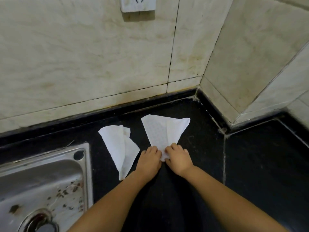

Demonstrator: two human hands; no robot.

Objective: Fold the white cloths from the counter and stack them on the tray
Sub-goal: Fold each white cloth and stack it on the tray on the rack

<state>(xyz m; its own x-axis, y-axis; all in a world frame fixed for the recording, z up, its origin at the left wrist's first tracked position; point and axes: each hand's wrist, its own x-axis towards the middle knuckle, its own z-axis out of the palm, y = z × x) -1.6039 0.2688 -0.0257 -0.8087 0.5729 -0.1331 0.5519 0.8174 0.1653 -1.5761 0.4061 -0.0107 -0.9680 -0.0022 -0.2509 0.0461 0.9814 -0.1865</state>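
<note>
A white cloth (164,131) lies on the black bench (259,164), fanning toward the wall. The left hand (150,159) and right hand (179,159) each pinch its near corner in a curled grip. A second cloth (119,148) lies just left, beside the steel sink (41,181).

White cloths on my black counter

The cloth under my fingers (163,131) is white with a faint grid of small pale dots across its flat panel, and the second cloth (119,148) beside it is the same white with the same light dotting. Both lie on the counter (259,164), which is black with fine pale speckles and grey seams. The wall tiles (83,56) are cream, veined and stained in yellow-brown, with dark grout lines. The sink (41,181) is dull silver steel, spotted with dark brown flecks. The wall socket (138,4) is white.
</note>
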